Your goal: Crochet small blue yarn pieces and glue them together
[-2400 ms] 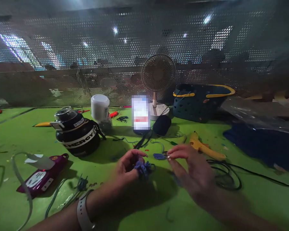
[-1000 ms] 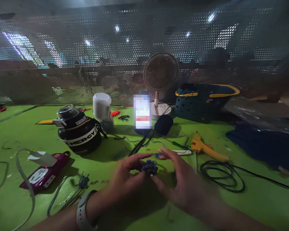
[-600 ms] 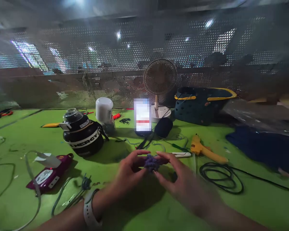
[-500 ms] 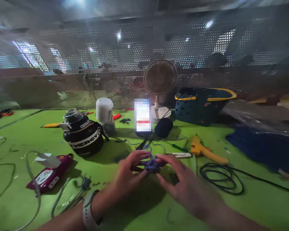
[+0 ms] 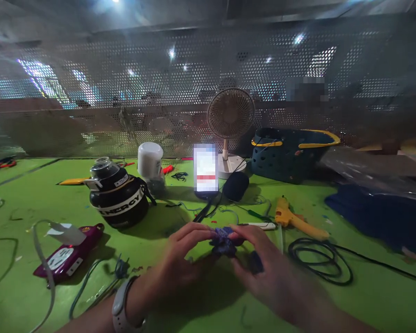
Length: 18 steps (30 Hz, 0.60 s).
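Observation:
Between my hands is a small purple-blue piece of crochet or knitting [image 5: 223, 242], held just above the green table. The fingertips of my left hand [image 5: 183, 254] pinch its left side; a pale band circles that wrist. My right hand [image 5: 263, 261] grips its right side between thumb and fingers. Just beyond the piece lie a white-handled tool [image 5: 260, 225], loose strands of bluish yarn [image 5: 233, 215] and a dark ball of yarn [image 5: 236, 186]. Under my right palm a dark blue bit [image 5: 255, 262] shows, partly hidden.
A lit phone [image 5: 205, 169] stands ahead, with a fan [image 5: 230, 113] behind it. To the right are a yellow glue gun [image 5: 298, 219], its coiled black cable [image 5: 319, 261] and a dark basket [image 5: 280, 159]. At left stand a black bottle [image 5: 119, 196] and a purple power strip [image 5: 67, 256].
The purple-blue piece has turned in my fingers and sits slightly lower and closer to me. The yarn loops that rose above it no longer show there. My left hand's fingers have shifted along it.

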{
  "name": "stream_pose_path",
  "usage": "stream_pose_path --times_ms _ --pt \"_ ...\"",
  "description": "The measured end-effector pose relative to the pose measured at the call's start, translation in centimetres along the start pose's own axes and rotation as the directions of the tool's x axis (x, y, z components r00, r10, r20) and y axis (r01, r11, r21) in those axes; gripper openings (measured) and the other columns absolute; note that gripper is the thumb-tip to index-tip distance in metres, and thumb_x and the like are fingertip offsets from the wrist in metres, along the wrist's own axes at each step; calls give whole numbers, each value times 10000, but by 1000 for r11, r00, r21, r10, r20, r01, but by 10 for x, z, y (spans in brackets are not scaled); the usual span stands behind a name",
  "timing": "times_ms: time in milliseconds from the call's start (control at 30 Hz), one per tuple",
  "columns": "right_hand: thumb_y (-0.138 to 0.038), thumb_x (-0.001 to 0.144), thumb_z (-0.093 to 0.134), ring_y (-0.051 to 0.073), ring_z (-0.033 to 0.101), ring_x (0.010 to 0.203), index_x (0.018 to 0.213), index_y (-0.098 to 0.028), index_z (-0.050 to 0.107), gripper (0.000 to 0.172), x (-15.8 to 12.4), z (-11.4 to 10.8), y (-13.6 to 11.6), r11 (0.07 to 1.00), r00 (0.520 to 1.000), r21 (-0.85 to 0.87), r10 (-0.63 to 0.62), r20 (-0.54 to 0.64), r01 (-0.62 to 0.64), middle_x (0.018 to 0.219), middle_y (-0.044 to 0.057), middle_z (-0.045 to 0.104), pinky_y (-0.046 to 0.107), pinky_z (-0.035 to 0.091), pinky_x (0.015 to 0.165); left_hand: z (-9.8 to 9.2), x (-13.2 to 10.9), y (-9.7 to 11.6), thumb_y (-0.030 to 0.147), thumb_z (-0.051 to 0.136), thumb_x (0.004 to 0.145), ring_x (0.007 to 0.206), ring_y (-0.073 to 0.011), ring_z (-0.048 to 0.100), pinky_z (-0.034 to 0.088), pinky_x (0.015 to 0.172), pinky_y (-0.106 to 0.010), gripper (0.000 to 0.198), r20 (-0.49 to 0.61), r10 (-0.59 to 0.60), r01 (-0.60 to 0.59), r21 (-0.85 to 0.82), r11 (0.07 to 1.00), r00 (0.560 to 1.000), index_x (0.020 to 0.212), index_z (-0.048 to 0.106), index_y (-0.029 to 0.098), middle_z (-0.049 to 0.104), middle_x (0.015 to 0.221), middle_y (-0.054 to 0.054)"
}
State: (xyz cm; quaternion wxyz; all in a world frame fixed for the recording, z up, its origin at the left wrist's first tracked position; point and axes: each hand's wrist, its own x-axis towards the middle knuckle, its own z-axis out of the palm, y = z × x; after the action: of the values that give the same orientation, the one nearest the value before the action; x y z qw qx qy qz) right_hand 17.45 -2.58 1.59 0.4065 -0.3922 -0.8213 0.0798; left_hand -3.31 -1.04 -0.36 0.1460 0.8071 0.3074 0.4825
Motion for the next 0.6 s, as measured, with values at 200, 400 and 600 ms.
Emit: stream_pose_path --times_ms 200,400,600 --pt "-117 774 561 246 653 1029 1228 -252 425 493 0 -1 -3 999 999 45 16 33 -18 1016 60 691 439 517 957 1 4 12 63 658 755 788 -176 699 561 702 -267 282 67 -111 112 -8 994 992 1012 616 172 731 896 -65" --pt "-111 753 530 207 670 971 1198 -230 487 463 -5 3 -1 985 993 157 60 101 -76 999 53 680 343 555 893 1 2 17 94 619 773 674 -171 680 533 616 -255 124 175 -207 216 -29 976 962 881 650 146 726 766 -54" --pt "-174 815 599 225 602 1097 1318 -250 408 543 -7 6 3 994 999 106 5 34 -9 1173 84 621 368 523 932 6 -2 8 131 635 811 818 -165 698 576 696 -243 186 66 -359 364 -237 901 931 983 617 201 705 928 -46"
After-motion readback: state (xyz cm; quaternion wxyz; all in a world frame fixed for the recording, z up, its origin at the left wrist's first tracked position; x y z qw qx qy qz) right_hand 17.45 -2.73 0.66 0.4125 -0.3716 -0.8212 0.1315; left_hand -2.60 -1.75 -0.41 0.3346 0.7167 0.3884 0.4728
